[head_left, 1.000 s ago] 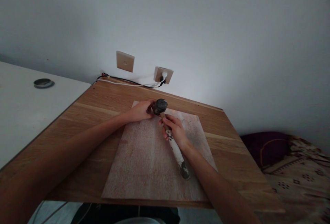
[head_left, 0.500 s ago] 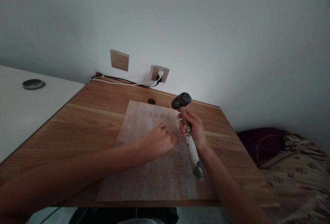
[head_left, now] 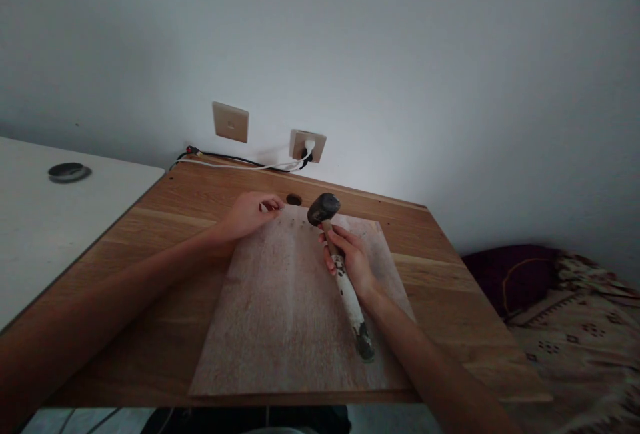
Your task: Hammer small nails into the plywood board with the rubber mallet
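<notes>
I see right hand (head_left: 354, 257) wrapped round handle of black-headed, white-and-brown hammer (head_left: 345, 287), over pale wooden board (head_left: 280, 327). Left hand (head_left: 250, 214) half-curled, fingertips close together near board's far edge; can't tell whether they grip anything. Tiny dark specks (head_left: 293, 221) unclear. Brown wood-grain table (head_left: 450, 301), white wall (head_left: 425, 87); patterned beige cloth (head_left: 575, 347) cut off.

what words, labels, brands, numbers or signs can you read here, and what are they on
None can be read.
Hammer, board: no lettering visible.
Wall plate, socket, round dish: too small or blurred to tell.
Blanket: dark patterns, no readable letters.
</notes>
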### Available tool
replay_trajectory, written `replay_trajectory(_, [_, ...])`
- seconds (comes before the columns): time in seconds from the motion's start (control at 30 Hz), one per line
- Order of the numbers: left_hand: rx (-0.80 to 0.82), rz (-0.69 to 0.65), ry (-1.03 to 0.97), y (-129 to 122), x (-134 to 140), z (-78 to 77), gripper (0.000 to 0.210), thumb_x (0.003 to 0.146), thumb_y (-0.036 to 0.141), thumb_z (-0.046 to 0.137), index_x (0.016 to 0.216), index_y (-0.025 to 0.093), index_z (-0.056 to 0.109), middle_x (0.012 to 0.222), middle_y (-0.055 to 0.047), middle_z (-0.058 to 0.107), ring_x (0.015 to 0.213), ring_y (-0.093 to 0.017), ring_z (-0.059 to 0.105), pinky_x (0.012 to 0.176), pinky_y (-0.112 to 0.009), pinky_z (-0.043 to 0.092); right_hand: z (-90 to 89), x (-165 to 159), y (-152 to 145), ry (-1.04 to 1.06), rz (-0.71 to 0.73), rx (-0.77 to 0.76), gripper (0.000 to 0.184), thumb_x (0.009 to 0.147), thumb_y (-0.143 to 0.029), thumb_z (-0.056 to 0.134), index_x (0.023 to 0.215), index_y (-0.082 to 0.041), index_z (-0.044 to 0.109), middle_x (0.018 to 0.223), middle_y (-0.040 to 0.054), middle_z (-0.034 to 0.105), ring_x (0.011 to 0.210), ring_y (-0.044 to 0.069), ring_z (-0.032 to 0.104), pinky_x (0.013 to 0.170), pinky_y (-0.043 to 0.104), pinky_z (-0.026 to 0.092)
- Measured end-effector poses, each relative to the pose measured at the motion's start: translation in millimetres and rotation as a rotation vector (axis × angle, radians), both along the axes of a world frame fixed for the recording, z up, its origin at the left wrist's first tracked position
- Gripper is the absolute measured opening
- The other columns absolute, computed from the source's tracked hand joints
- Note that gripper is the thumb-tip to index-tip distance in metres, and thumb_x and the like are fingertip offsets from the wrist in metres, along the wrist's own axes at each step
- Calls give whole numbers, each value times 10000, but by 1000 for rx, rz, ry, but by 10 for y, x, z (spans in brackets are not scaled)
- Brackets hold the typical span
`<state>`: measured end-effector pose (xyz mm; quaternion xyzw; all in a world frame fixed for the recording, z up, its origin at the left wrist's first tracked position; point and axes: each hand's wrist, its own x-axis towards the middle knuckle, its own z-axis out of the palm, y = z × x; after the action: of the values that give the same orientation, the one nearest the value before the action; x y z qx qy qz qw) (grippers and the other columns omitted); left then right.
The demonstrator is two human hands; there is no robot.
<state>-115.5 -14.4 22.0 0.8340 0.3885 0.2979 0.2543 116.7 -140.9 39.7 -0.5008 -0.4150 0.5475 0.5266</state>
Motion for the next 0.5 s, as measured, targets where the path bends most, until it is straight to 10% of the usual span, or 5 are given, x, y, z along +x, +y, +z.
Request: replay_trajectory(0.5, [-14,-77,-9,-49,2,-158,179,878,281,620,959,202,758,907,-19,779,792,-173,699,772,-274,513,-42,-300,161,22,54,-2,340,782,-475,730,958,-186,700,787,19,715,352,73,469,289,222,347])
